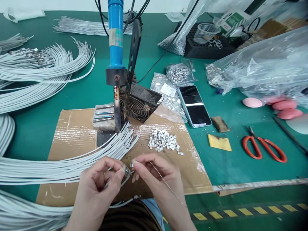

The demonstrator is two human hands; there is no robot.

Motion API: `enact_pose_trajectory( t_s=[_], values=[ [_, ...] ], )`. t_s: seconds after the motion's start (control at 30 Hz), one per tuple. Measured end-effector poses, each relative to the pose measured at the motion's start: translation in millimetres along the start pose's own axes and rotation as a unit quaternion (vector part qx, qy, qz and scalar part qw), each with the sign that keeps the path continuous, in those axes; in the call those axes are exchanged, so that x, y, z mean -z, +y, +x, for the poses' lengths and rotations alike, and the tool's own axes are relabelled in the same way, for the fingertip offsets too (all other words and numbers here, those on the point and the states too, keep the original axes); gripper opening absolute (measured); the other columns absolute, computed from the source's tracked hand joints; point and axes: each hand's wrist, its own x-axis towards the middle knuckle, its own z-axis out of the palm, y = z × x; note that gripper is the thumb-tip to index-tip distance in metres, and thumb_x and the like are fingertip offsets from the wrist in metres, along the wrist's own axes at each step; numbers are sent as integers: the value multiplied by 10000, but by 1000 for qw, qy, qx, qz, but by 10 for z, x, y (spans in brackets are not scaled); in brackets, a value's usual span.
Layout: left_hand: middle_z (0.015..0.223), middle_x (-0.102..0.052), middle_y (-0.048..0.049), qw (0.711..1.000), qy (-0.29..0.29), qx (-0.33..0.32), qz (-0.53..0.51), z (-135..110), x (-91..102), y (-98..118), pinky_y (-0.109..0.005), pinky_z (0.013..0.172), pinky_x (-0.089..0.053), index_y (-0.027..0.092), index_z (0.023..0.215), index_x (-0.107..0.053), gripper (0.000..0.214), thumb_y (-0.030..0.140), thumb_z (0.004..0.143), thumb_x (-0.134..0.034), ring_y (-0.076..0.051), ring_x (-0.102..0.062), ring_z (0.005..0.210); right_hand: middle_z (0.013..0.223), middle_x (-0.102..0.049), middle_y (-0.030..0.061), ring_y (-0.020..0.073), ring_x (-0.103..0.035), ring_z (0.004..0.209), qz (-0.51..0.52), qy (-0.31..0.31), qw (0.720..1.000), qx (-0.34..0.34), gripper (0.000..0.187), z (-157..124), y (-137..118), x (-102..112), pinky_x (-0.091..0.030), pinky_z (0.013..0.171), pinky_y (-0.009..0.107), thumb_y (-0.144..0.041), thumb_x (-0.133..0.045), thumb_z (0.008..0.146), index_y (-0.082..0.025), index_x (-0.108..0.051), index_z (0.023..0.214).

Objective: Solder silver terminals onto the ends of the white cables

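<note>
Grip of the left hand (103, 181) pinches the end of a thin white insulated wire (125, 181). The right hand (154, 173) pinches 1 tiny silver metal terminal (131, 165) against it, over the near edge of the brown cardboard sheet (72, 134). Both look light. The wire seems springy and the terminal slippery, so fingertip holds close to the joint suit best.

No text is legible: the sticker on the blue soldering-iron handle (115, 37) left of the phone (194, 106), the white label on the parts bag (168, 90) just left of it, and the green-and-white carton (229, 21) beyond it are all too blurred to read.
</note>
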Motion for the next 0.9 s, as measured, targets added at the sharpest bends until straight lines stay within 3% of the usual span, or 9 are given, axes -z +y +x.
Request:
enact_pose_trajectory(
  t_s=[0.1,0.23,0.37,0.67,0.9],
  values=[
    [817,-744,-34,1000,9,-20,-7,-1,-2,5,-179,427,-180,157,644,-709,192,220,674,-888,-16,-326,450,630,-670,-19,109,-586,561,4,-19,1000,15,136,0,6,-21,-518,544,205,-347,-854,845,-233,-815,781],
    [789,-720,-14,1000,12,-26,-10,7,0,2,-173,441,-259,167,633,-711,175,200,668,-879,-29,-395,457,692,-687,-9,101,-545,547,-23,-36,997,63,112,13,23,-1,-465,502,207,-304,-826,861,-231,-816,776],
    [787,-729,-9,999,7,-31,-5,20,6,-14,-179,491,-344,183,625,-714,158,175,677,-863,-49,-446,492,701,-669,-14,106,-542,576,-39,-33,998,28,81,8,-25,5,-463,546,227,-274,-823,847,-232,-818,777],
    [803,-726,-8,1000,8,-27,5,31,9,-10,-198,509,-370,197,627,-717,151,180,692,-852,-81,-487,536,696,-654,-9,114,-531,571,-59,-42,997,16,97,13,-46,14,-418,505,235,-282,-812,857,-232,-810,774],
    [798,-728,-11,1000,5,-18,-13,35,-2,-11,-190,498,-356,196,616,-718,155,168,675,-858,-81,-504,550,676,-638,-18,124,-552,580,-82,-55,992,82,115,54,71,57,-465,541,245,-295,-796,890,-236,-796,792]
  ],
)
